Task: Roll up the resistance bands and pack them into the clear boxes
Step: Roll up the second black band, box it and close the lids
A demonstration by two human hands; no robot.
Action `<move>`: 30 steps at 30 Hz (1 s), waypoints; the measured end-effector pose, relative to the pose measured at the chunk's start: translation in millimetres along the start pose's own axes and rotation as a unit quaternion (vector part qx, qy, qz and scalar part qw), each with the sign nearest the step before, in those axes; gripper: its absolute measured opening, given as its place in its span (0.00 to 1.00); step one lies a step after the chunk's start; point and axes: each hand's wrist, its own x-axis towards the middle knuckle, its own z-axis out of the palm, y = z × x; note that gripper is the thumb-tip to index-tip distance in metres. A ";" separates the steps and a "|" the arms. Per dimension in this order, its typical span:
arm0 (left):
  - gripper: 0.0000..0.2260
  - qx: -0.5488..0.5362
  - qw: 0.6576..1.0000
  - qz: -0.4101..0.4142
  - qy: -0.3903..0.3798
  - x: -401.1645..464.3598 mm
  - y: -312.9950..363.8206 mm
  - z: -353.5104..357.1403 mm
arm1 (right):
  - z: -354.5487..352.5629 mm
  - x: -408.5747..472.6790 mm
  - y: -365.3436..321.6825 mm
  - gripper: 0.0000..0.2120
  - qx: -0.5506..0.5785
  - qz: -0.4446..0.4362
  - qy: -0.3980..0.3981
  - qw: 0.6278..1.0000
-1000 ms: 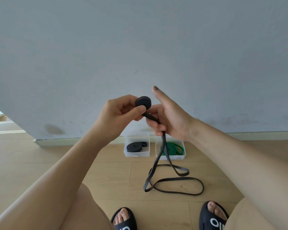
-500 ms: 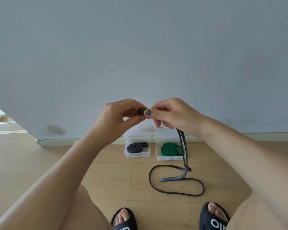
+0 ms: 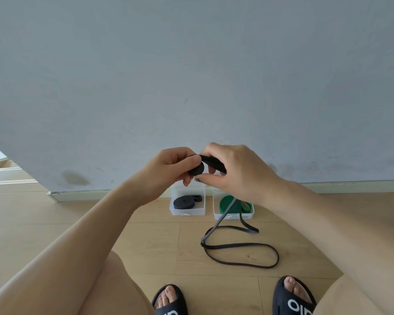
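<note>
My left hand (image 3: 168,171) pinches the small rolled coil of a thin black resistance band (image 3: 197,168) in mid-air. My right hand (image 3: 234,171) grips the same band where it meets the coil. The loose rest of the band (image 3: 239,246) hangs down from under my right hand and lies in loops on the floor. By the wall stand two clear boxes: the left box (image 3: 188,212) holds a rolled black band (image 3: 185,202), the right box (image 3: 233,215) holds a rolled green band (image 3: 225,204).
A grey wall (image 3: 191,76) with a white skirting board rises right behind the boxes. The floor is light wood planks (image 3: 146,235). My feet in black slippers (image 3: 291,296) rest at the bottom edge, with my knees on both sides.
Both hands turned the coil and wound more band onto it. My right hand shifted its grip over the coil. The loose band on the floor swung left and its loops changed shape.
</note>
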 end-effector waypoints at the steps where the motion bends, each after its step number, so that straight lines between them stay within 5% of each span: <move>1: 0.11 0.028 0.999 0.010 0.010 -0.3 0.9 -1.8 | -0.6 0.4 1.2 0.11 0.012 0.016 -0.015 1.000; 9: 0.12 0.089 0.995 0.038 0.025 -4.5 -1.5 -14.8 | -6.6 8.6 5.8 0.07 -0.122 0.015 -0.010 0.992; 18: 0.13 0.059 0.996 0.051 0.032 -2.4 -3.7 -14.8 | -10.5 8.4 -1.5 0.07 0.168 0.191 -0.051 0.966; 25: 0.08 0.077 0.993 0.067 0.058 0.5 -3.4 -7.4 | -16.8 10.6 -9.7 0.23 0.410 0.307 -0.151 0.845; 30: 0.07 0.073 0.990 0.086 0.085 -0.8 -1.6 -6.4 | -10.6 9.3 -10.2 0.20 0.519 0.341 -0.149 0.769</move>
